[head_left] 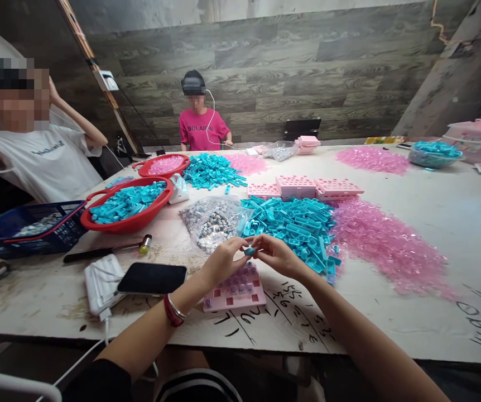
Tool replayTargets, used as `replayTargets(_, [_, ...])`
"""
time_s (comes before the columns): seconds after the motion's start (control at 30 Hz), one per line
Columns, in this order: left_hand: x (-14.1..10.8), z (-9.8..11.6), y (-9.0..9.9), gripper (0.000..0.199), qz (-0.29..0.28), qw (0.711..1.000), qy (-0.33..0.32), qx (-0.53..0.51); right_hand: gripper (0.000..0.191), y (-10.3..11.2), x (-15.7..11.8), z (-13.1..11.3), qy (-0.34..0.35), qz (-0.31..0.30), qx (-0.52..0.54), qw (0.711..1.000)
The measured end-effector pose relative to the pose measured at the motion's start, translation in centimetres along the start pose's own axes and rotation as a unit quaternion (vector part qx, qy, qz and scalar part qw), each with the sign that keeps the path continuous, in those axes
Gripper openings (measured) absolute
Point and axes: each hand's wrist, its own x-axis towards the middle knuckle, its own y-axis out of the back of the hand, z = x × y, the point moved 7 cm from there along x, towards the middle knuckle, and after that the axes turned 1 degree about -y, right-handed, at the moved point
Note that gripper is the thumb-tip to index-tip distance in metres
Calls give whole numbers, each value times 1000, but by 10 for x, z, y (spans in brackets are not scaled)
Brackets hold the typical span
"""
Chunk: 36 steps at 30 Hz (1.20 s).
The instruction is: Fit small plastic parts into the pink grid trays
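My left hand and my right hand meet above a pink tray, and together they pinch one small blue plastic piece between their fingertips. The tray lies flat on the table and has a grid of pockets, some filled. Just beyond my hands lies a heap of blue plastic pieces. A heap of clear pink pieces spreads to its right. A clear bag of small parts sits left of the blue heap.
A phone rests on a white power bank at the front left, beside a hammer. Red basins hold blue and pink pieces. Stacked pink trays sit mid-table. Two other people sit at the left and the far side.
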Motion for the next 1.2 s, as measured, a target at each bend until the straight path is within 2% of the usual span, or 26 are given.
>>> replayTargets(0.13, [0,0,1,12,1,1000,17,-21,7,1,0,-8,36,9,-42,998])
replayTargets(0.23, [-1,-1,-1,11,-13,999,29,-40,4,0,-1,-10,55,-8,-107,993])
replayTargets(0.4, [-4,-5,-6,4,-34,998,45,-6,5,-1,-3,-6,31,-38,-162,986])
replayTargets(0.53, [-6,-8,-11,9,-55,997,50,13,5,-2,-3,-5,24,-53,-186,981])
replayTargets(0.67, [-6,-9,-13,16,-69,996,49,-1,10,-2,-3,-5,32,-56,-196,978])
replayTargets(0.87, [-7,-14,-15,15,-83,995,50,-17,13,-4,-3,-10,79,-76,-198,974])
replayTargets(1.1, [-6,-13,-16,11,-75,994,70,-32,36,-10,-11,-16,98,-105,-328,934])
replayTargets(1.2, [-6,-8,-16,13,-78,994,72,-8,37,-14,-14,-18,88,-96,-333,934])
